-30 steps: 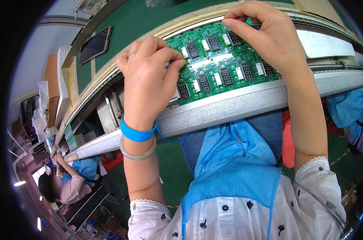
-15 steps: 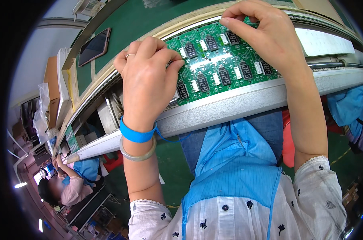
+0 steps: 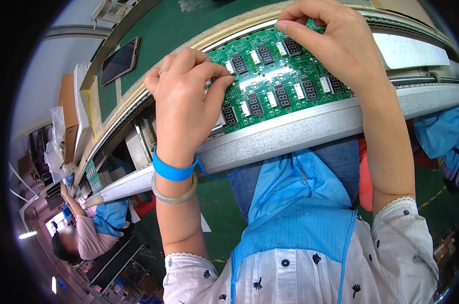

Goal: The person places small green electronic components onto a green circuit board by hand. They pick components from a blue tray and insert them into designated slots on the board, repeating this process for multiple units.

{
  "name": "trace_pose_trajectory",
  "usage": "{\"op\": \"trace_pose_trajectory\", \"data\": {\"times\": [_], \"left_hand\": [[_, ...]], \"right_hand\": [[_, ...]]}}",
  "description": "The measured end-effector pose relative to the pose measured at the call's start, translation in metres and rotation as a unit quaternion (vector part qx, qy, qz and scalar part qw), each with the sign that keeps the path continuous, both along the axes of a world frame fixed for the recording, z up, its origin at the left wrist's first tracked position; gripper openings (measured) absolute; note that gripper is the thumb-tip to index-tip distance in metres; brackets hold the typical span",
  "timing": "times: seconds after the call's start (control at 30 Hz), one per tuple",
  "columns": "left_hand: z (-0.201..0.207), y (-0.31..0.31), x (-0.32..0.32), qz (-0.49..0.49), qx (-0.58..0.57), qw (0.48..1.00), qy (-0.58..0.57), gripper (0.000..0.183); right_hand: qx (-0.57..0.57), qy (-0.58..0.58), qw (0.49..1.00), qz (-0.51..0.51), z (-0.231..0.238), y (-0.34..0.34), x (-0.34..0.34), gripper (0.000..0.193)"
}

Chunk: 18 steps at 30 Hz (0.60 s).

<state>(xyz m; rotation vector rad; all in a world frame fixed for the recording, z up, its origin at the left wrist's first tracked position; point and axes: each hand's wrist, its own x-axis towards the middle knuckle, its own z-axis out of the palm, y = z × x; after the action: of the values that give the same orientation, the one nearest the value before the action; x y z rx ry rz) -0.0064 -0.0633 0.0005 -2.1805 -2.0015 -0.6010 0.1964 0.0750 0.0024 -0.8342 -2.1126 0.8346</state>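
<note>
A green circuit board panel (image 3: 264, 119) lies between two metal rails. It carries rows of black seven-segment displays (image 3: 309, 87) and white connectors (image 3: 272, 99). My left hand (image 3: 186, 96), with a blue wrist strap (image 3: 173, 166) and a bangle, is over the panel's left end. Its thumb and fingers are pinched together, and whatever they hold is hidden. At the panel's far right, my right hand (image 3: 335, 43) hovers with thumb and forefinger drawn close above the far row. Something dark shows behind these fingers, too small to name.
A light metal rail (image 3: 290, 133) runs along the near side. Beyond the far rail, a phone (image 3: 119, 62) lies on the green surface. A white sheet (image 3: 410, 51) is on the right. At the lower left, a co-worker (image 3: 95, 235) sits farther down the line.
The panel and my right fingertips sit slightly farther left. My left hand is nearly still. The co-worker's arm and head have shifted.
</note>
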Motion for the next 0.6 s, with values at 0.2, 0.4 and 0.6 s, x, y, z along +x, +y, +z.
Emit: {"op": "trace_pose_trajectory", "data": {"times": [0.2,0.4,0.6], "left_hand": [[-0.004,-0.003,0.000,0.008,-0.007,1.000,-0.019,0.006],[0.000,-0.002,0.001,0.023,-0.009,1.000,-0.011,0.006],[0.018,0.015,-0.014,0.017,0.077,0.995,-0.068,0.007]], "right_hand": [[0.038,0.003,0.999,0.001,-0.002,-0.001,0.001,0.016],[0.040,0.017,0.999,0.011,-0.010,0.004,0.001,0.015],[0.044,0.027,0.998,0.037,0.018,0.022,-0.003,0.017]]}}
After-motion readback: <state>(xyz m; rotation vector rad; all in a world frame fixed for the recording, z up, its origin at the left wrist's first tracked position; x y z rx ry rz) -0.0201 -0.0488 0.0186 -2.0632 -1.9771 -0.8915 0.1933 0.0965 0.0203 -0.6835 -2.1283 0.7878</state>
